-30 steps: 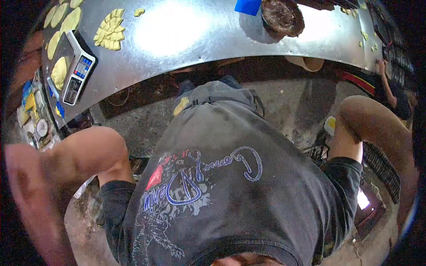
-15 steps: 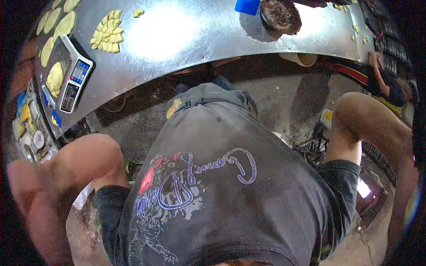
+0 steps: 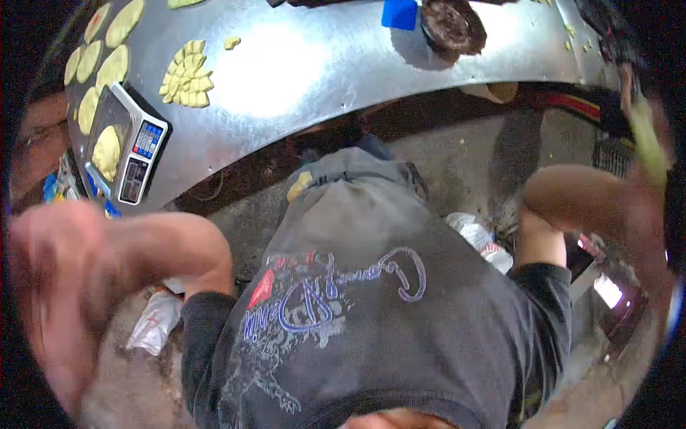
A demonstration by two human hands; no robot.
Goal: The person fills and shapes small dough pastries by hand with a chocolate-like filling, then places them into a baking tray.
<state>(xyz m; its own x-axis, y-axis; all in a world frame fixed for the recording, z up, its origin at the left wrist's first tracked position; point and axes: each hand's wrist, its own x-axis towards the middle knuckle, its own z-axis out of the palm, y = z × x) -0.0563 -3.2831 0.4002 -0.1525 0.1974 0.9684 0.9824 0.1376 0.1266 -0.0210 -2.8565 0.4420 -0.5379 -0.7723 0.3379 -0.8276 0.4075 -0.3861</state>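
Note:
Both my arms are bent with the elbows out and the forearms raised beside the camera. My left hand (image 3: 61, 229) is a pinkish smear at the left edge, nearest to the digital scale (image 3: 139, 154) on the metal table; its fingers are blurred. At the right edge my right hand (image 3: 649, 214) is smeared and partly lost in the dark rim of the view. A lump of yellow dough (image 3: 107, 154) lies on the scale. Beyond it are flat oval dough pieces (image 3: 113, 66) and a cluster of cut dough pieces (image 3: 187, 77).
A round dish of dark brown paste (image 3: 451, 28) and a blue scraper (image 3: 399, 14) sit on the metal table (image 3: 343, 86). White plastic bags (image 3: 157, 322) lie on the floor. Part of another person (image 3: 627, 89) shows at the far right.
The view has shifted, so the table's things appear lower and further right. My left hand appears higher and larger, my right forearm further left. The plastic bags show more.

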